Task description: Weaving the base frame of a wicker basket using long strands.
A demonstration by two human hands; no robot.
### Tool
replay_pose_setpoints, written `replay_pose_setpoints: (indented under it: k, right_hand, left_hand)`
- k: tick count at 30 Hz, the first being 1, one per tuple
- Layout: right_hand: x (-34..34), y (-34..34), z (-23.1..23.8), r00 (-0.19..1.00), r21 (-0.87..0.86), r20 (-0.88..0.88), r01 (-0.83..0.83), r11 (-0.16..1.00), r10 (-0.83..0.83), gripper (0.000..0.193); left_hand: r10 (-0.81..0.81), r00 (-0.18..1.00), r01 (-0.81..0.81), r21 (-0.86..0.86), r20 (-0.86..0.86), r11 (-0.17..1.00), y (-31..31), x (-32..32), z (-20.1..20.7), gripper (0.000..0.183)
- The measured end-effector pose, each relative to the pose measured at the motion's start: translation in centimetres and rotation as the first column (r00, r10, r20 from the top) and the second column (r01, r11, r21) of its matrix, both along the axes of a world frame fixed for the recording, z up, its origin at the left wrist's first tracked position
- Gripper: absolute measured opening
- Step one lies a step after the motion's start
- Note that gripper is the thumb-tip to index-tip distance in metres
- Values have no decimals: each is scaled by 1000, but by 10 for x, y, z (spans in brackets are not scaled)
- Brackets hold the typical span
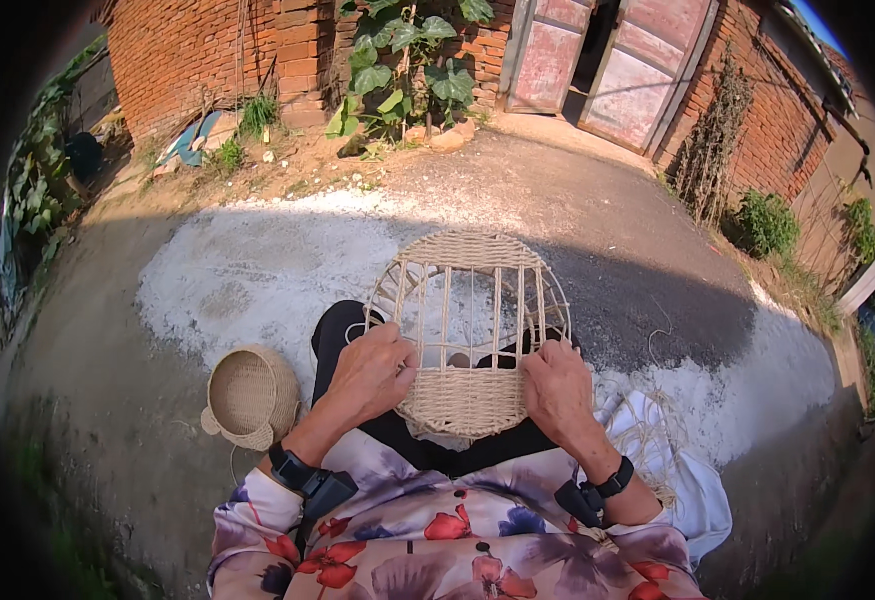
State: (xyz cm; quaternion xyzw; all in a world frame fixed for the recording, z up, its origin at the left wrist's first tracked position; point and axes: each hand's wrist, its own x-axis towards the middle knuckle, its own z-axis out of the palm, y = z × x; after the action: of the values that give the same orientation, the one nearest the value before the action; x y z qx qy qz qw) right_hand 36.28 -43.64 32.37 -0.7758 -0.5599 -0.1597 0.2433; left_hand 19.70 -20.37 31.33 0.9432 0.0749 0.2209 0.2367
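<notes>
A partly woven, pale cord basket (462, 402) rests on my lap between my knees. Its lower and upper bands are tightly woven, while bare upright ribs with gaps between them span the middle. My left hand (372, 368) is closed on the left side of the basket, at the upper edge of the lower band. Across from it, my right hand (559, 388) grips the right side at about the same height. A thin loop of cord stands out beside my left hand. The fingertips of both hands are partly hidden by the hands themselves.
A small round woven basket (285, 392) with ear-like flaps sits on the ground at my left. By my right leg lies a white cloth (692, 490) with loose strands on it. Farther off are a leafy climbing plant (397, 70), brick walls and a worn metal door (632, 85).
</notes>
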Motion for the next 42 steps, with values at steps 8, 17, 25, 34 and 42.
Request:
replay_pose_setpoints:
  k: [8,17,25,34,42]
  right_hand:
    - [-38,82,-18,935,71,-176,-301,951,309,10]
    - [-37,90,-23,897,17,-357,-274,962,261,10]
    - [-39,91,-20,881,20,-393,-278,960,263,8]
    - [-41,90,-22,919,8,-263,-301,954,292,23]
    - [-45,92,-19,893,39,-341,-300,953,295,20]
  left_hand:
    - [-22,1000,21,27,12,999,4,-5,0,7]
    - [-11,996,29,-197,91,980,24,-29,-2,16]
    - [-24,999,26,-38,33,999,20,-28,-2,21]
    - [41,997,-24,-226,71,974,20,-47,-6,20]
    - [217,962,-130,-423,165,897,7,-49,-39,12]
